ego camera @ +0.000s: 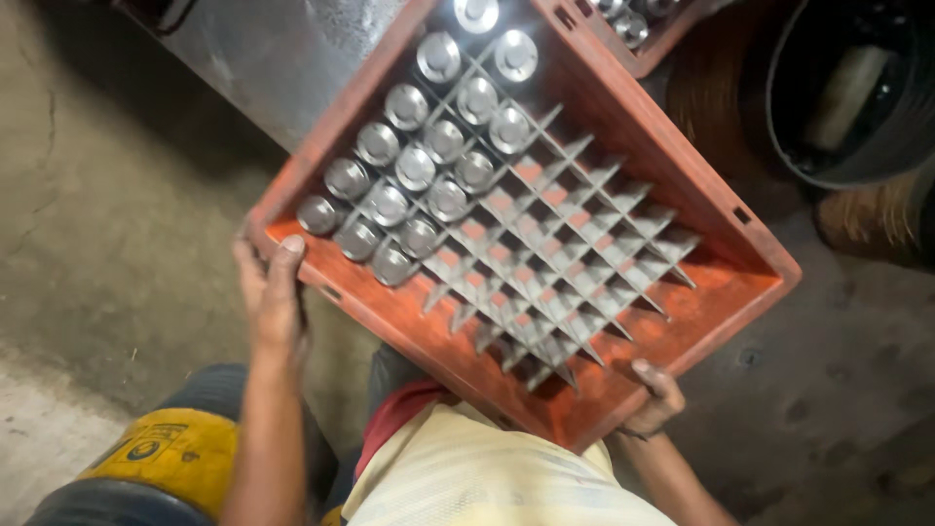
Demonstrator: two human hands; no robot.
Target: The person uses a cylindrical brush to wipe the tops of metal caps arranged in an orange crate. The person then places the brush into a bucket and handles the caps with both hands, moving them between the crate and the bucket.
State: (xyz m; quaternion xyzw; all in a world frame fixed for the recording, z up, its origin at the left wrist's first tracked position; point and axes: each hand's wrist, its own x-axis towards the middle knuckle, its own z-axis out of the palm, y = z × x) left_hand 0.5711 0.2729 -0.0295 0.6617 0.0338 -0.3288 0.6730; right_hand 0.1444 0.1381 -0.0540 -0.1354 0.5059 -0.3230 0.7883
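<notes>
I hold an orange plastic crate (726, 255) in front of me, tilted. My left hand (270, 290) grips its near left corner, thumb over the rim. My right hand (655, 397) grips the near right edge. Inside the crate is a grey divider grid (565, 273) of small cells. Several shiny metal cylinders (419, 170) stand in the cells on the left and far side. The cells on the right and near side are vacant.
A second orange crate (638, 29) with metal parts lies beyond. A dark round tub (857, 88) sits at the upper right, a yellow and dark drum (156, 463) at the lower left. A grey metal sheet (273, 54) lies on the concrete floor.
</notes>
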